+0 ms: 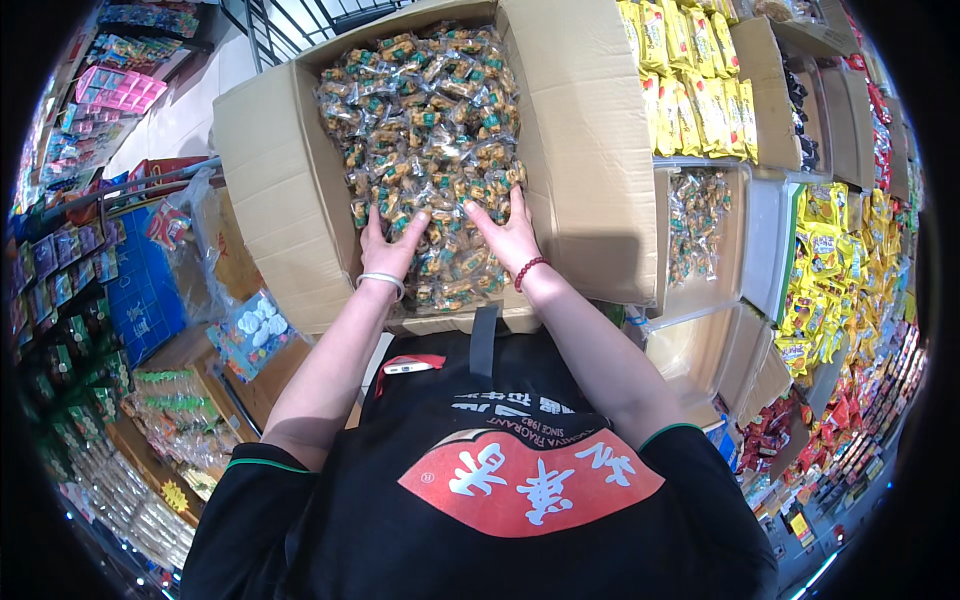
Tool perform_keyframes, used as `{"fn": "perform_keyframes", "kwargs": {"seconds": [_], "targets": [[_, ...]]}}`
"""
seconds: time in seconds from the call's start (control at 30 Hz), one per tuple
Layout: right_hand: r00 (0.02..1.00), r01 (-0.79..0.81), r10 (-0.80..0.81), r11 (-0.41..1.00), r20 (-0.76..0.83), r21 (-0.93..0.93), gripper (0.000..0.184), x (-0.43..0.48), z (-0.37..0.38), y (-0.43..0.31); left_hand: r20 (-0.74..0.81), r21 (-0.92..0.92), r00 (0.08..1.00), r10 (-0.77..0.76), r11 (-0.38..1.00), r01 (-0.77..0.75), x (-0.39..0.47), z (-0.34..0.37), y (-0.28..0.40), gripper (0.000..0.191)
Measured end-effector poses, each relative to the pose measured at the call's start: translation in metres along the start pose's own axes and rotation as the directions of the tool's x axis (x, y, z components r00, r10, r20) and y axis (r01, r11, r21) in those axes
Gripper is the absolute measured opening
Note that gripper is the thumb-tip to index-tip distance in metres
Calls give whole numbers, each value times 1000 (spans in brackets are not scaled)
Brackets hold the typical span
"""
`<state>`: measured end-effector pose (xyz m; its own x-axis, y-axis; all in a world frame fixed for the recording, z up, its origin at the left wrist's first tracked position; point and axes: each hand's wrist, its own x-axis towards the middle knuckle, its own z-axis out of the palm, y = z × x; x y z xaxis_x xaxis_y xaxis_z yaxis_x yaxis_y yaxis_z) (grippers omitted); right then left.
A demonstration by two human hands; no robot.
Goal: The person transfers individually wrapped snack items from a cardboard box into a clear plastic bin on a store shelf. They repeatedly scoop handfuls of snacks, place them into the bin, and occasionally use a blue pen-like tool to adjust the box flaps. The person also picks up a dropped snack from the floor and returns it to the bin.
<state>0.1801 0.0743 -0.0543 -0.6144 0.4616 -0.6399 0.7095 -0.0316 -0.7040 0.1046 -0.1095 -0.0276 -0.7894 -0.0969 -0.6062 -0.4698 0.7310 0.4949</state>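
Observation:
A large open cardboard box [592,127] stands before me, its flaps spread outward. Filling it are many small twisted snacks in clear wrappers [427,112] with green marks. My left hand [391,244], with a pale bangle at the wrist, rests its spread fingers on the wrapped snacks near the box's close left side. On the close right part lies my right hand [510,231], wearing a dark red bead bracelet, with thumb and fingers apart. Some fingertips sink among the wrappers, so whether they pinch any piece cannot be told.
To the right, a clear bin holds similar wrapped snacks [697,225], beside yellow packets [697,82] and a lidded-looking empty-fronted plastic bin [682,349]. Further right lie yellow bags [821,255]. A black wire cart [300,22] stands beyond the box. Hanging packets and a blue sheet [146,277] are left.

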Motion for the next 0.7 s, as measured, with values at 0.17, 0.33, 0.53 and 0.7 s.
{"fn": "perform_keyframes", "kwargs": {"seconds": [0.17, 0.33, 0.53, 0.7], "targets": [[997, 9, -9, 1000, 72, -3, 109, 2, 1, -10, 40, -287, 998, -53, 956, 62, 5, 10, 1, 98], [999, 9, -10, 1000, 34, 9, 107, 8, 14, -13, 52, -296, 997, 55, 954, -37, 0, 36, 9, 84], [998, 66, -65, 996, -7, 58, 78, 10, 21, -22, 43, -518, 993, 109, 852, -71, 1, 47, 23, 66], [959, 284, -280, 939, -45, 194, 74, -13, 20, -55, -26, -763, 988, 152, 636, -118, -35, 20, 54, 48]]}}
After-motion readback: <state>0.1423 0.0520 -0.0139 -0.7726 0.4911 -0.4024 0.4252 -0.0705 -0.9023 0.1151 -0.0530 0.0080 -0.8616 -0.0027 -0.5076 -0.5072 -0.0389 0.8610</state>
